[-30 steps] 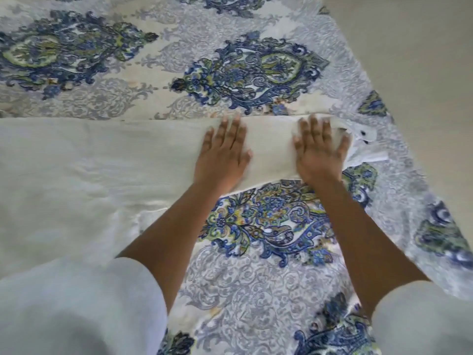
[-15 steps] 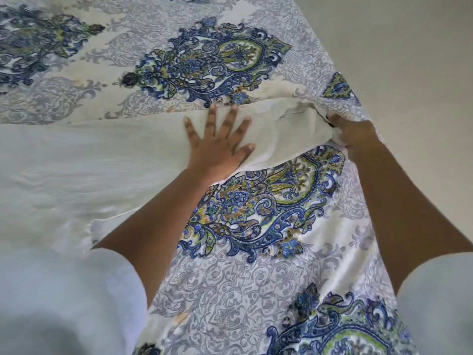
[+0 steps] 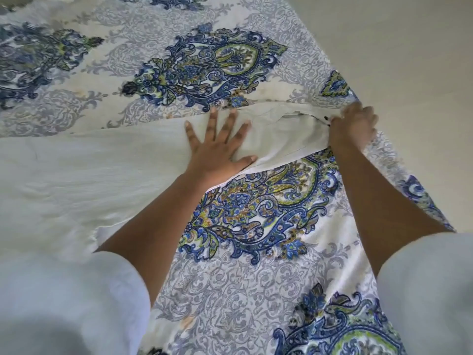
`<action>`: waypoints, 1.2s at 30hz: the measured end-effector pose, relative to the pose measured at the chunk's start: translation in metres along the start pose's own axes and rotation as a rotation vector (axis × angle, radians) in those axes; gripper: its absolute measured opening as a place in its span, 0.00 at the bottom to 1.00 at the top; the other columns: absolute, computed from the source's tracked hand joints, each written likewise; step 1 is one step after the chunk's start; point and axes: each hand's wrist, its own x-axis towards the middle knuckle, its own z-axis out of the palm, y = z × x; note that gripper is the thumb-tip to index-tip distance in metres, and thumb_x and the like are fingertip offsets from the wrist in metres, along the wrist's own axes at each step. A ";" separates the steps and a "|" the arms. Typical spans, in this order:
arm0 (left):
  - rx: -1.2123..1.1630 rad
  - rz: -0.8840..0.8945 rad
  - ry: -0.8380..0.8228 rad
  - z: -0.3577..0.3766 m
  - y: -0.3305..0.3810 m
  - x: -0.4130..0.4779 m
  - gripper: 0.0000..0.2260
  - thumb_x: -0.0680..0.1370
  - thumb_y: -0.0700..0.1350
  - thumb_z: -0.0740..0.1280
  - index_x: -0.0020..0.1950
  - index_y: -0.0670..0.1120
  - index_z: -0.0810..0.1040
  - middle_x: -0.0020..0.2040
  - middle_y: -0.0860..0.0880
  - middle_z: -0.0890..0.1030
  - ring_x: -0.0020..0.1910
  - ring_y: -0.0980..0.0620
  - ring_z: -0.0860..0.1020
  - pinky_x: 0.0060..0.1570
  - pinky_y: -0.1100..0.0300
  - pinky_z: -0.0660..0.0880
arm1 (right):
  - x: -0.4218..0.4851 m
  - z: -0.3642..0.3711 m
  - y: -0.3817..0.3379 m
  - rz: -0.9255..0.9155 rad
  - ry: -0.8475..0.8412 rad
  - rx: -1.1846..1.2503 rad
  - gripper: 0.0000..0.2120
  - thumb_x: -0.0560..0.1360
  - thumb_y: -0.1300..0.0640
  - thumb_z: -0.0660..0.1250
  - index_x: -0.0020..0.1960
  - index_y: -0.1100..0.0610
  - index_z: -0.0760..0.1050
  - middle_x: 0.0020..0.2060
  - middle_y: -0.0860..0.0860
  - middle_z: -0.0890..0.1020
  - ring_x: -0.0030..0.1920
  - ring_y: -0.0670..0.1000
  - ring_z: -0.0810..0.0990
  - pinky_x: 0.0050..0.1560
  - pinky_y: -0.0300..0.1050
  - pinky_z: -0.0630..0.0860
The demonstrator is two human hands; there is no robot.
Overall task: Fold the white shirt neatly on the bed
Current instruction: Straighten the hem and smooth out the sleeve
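The white shirt (image 3: 102, 175) lies on the bed (image 3: 256, 278), the left hand (image 3: 217, 147) presses its sleeve (image 3: 281, 134) with spread fingers, and the right hand (image 3: 353, 126), flat a second ago, now grips the cuff end, so folding the sleeve inward seems next.

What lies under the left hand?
The left hand presses flat on the white shirt. The patterned bedspread shows around it; whatever is beneath the shirt there is covered.
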 end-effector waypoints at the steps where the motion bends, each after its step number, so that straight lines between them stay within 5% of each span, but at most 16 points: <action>1: 0.011 -0.001 -0.006 -0.001 0.000 0.000 0.34 0.73 0.69 0.44 0.75 0.59 0.39 0.76 0.53 0.36 0.74 0.43 0.32 0.63 0.27 0.35 | -0.014 0.000 -0.008 -0.082 0.083 0.011 0.19 0.76 0.57 0.62 0.66 0.61 0.68 0.65 0.58 0.70 0.66 0.58 0.66 0.67 0.52 0.62; 4: -0.019 0.030 -0.047 -0.006 0.002 0.000 0.32 0.76 0.67 0.45 0.76 0.57 0.38 0.76 0.52 0.35 0.74 0.43 0.32 0.62 0.28 0.34 | -0.078 0.008 -0.049 -0.511 -0.066 0.223 0.24 0.79 0.60 0.56 0.73 0.63 0.58 0.72 0.59 0.62 0.73 0.56 0.59 0.72 0.47 0.52; 6: -0.027 0.068 -0.087 -0.010 -0.011 -0.010 0.30 0.79 0.62 0.45 0.76 0.54 0.37 0.76 0.52 0.35 0.74 0.47 0.33 0.65 0.32 0.35 | -0.118 0.023 -0.059 -0.704 -0.314 0.104 0.26 0.81 0.58 0.52 0.76 0.60 0.47 0.76 0.55 0.52 0.76 0.52 0.50 0.74 0.47 0.47; 8: -0.005 0.053 -0.100 -0.011 -0.039 -0.032 0.28 0.80 0.59 0.44 0.76 0.51 0.39 0.77 0.52 0.38 0.75 0.50 0.37 0.70 0.40 0.36 | -0.121 0.031 -0.045 -0.726 -0.364 -0.097 0.27 0.82 0.54 0.48 0.76 0.60 0.42 0.77 0.54 0.46 0.76 0.51 0.45 0.75 0.48 0.44; 11: -0.053 -0.006 -0.066 -0.015 -0.078 -0.077 0.32 0.76 0.59 0.38 0.77 0.46 0.46 0.78 0.49 0.47 0.76 0.51 0.45 0.72 0.49 0.40 | -0.106 0.015 -0.023 -0.473 -0.279 0.070 0.26 0.82 0.55 0.51 0.76 0.62 0.48 0.76 0.57 0.52 0.76 0.55 0.49 0.76 0.49 0.48; 15: -0.220 0.080 0.229 -0.019 -0.061 -0.117 0.25 0.76 0.51 0.54 0.68 0.39 0.70 0.67 0.40 0.73 0.67 0.43 0.71 0.66 0.45 0.65 | -0.124 0.001 -0.014 -0.170 0.083 0.320 0.17 0.77 0.54 0.61 0.60 0.64 0.71 0.59 0.61 0.74 0.60 0.59 0.71 0.58 0.50 0.65; 18: -0.013 0.282 0.396 -0.007 -0.033 -0.125 0.16 0.75 0.47 0.60 0.57 0.41 0.77 0.54 0.44 0.80 0.54 0.44 0.78 0.51 0.51 0.74 | -0.126 -0.005 -0.010 0.230 -0.097 0.471 0.13 0.76 0.49 0.65 0.48 0.59 0.69 0.45 0.55 0.76 0.44 0.54 0.74 0.42 0.46 0.67; 23: 0.188 0.289 0.546 0.004 -0.018 -0.106 0.12 0.71 0.38 0.66 0.55 0.43 0.78 0.52 0.46 0.80 0.51 0.47 0.69 0.48 0.54 0.65 | -0.097 -0.006 -0.012 0.496 -0.374 0.745 0.11 0.71 0.61 0.69 0.33 0.62 0.72 0.27 0.54 0.76 0.18 0.46 0.70 0.20 0.35 0.65; 26: 0.255 0.343 0.577 0.002 -0.014 -0.097 0.14 0.71 0.36 0.61 0.54 0.45 0.77 0.52 0.46 0.80 0.50 0.46 0.69 0.47 0.52 0.64 | -0.092 -0.005 -0.005 0.529 -0.421 0.845 0.09 0.72 0.66 0.67 0.33 0.62 0.73 0.16 0.49 0.74 0.14 0.42 0.67 0.18 0.34 0.65; 29: 0.331 0.367 0.565 -0.002 -0.022 -0.099 0.10 0.73 0.35 0.59 0.47 0.46 0.78 0.44 0.49 0.78 0.44 0.48 0.71 0.43 0.55 0.64 | -0.096 -0.008 -0.001 0.428 -0.392 0.757 0.11 0.73 0.65 0.66 0.32 0.58 0.73 0.22 0.49 0.79 0.20 0.42 0.74 0.27 0.39 0.73; 32: 0.297 0.308 0.488 -0.006 -0.033 -0.106 0.06 0.73 0.38 0.63 0.42 0.45 0.79 0.38 0.49 0.77 0.37 0.48 0.74 0.39 0.56 0.62 | -0.115 -0.011 -0.005 0.144 -0.214 0.387 0.03 0.75 0.64 0.60 0.45 0.61 0.73 0.50 0.57 0.79 0.49 0.54 0.79 0.39 0.45 0.69; 34: 0.142 0.240 0.427 -0.008 -0.033 -0.106 0.09 0.74 0.42 0.60 0.41 0.43 0.80 0.37 0.48 0.78 0.35 0.47 0.75 0.35 0.56 0.66 | -0.133 -0.012 -0.008 -0.209 -0.049 0.271 0.08 0.73 0.67 0.59 0.51 0.64 0.73 0.53 0.59 0.75 0.53 0.58 0.73 0.41 0.42 0.64; 36: -0.017 0.194 0.402 -0.011 -0.033 -0.105 0.13 0.75 0.44 0.57 0.44 0.42 0.80 0.38 0.46 0.78 0.35 0.46 0.76 0.31 0.59 0.69 | -0.147 -0.005 -0.004 -0.552 -0.089 0.206 0.09 0.70 0.68 0.60 0.48 0.65 0.75 0.49 0.60 0.76 0.53 0.61 0.72 0.45 0.48 0.69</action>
